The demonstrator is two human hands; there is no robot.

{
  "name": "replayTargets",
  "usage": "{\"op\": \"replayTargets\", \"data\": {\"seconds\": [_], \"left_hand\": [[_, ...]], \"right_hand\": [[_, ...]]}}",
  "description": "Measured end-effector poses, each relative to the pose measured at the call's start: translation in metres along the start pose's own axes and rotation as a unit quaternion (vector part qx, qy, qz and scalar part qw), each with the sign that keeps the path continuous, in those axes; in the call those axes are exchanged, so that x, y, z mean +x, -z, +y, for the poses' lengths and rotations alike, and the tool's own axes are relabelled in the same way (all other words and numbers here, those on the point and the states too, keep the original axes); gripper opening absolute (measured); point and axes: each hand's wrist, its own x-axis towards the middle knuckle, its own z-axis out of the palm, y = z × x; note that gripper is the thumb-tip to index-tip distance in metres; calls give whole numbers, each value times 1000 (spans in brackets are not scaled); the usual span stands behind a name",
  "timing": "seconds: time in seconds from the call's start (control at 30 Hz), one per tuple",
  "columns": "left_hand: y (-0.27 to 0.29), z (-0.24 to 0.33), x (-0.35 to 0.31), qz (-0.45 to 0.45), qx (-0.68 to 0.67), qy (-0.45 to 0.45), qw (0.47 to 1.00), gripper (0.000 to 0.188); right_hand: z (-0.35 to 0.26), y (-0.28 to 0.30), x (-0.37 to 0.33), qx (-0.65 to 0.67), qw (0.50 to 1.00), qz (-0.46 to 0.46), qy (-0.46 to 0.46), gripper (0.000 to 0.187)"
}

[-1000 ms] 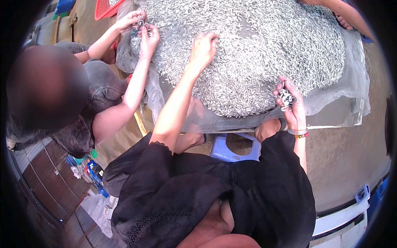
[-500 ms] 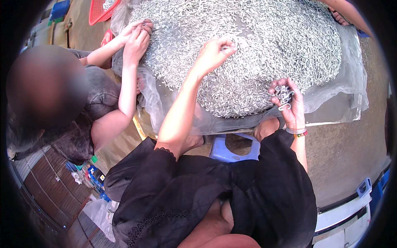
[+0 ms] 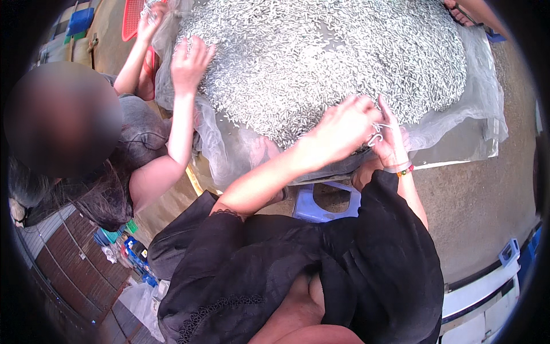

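A broad layer of small silvery fish (image 3: 275, 63) covers a table spread with pale mesh netting (image 3: 458, 129). At its near right edge my right hand (image 3: 394, 140) is cupped, palm up, with several small bent fish (image 3: 375, 137) in it. My left hand (image 3: 346, 126) is brought across to the right palm, its fingers curled down against the handful. Glare and blur hide its fingertips, so what they pinch does not show. A beaded bracelet (image 3: 405, 171) circles my right wrist.
At the left sits a co-worker, one hand (image 3: 192, 63) spread over the fish, the other (image 3: 152, 17) raised with silvery pieces by a red basket (image 3: 133, 23). Another person's hand (image 3: 458, 12) is at the far right corner. Below the table's near edge stands a blue plastic stool (image 3: 309, 209).
My left hand has moved from over the fish layer, right and nearer, to my right palm. The co-worker's hands have parted, one rising toward the red basket.
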Motion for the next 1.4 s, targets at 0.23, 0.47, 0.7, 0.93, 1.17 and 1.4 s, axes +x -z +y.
{"op": "replayTargets", "data": {"seconds": [0.23, 0.47, 0.7, 0.93, 1.17, 1.4], "left_hand": [[14, -116, 43, 183, 24, 147, 972, 38], [10, -133, 43, 20, -161, 193, 968, 37], [26, -112, 29, -1, -290, 174, 941, 34], [32, -100, 29, 0, -364, 180, 914, 32], [8, -95, 29, -32, -419, 186, 888, 21], [-5, -65, 28, -17, -279, 117, 953, 22]], "right_hand": [[-29, 17, -11, 15, 999, -33, 38, 25], [-43, 25, -12, 16, 995, -25, 93, 24], [-43, 19, -14, 4, 995, -33, 98, 24], [-35, 16, -14, 2, 995, -26, 92, 25], [-24, 8, -15, -79, 994, -33, 72, 35], [-13, -13, -21, -163, 984, -19, 72, 23]]}}
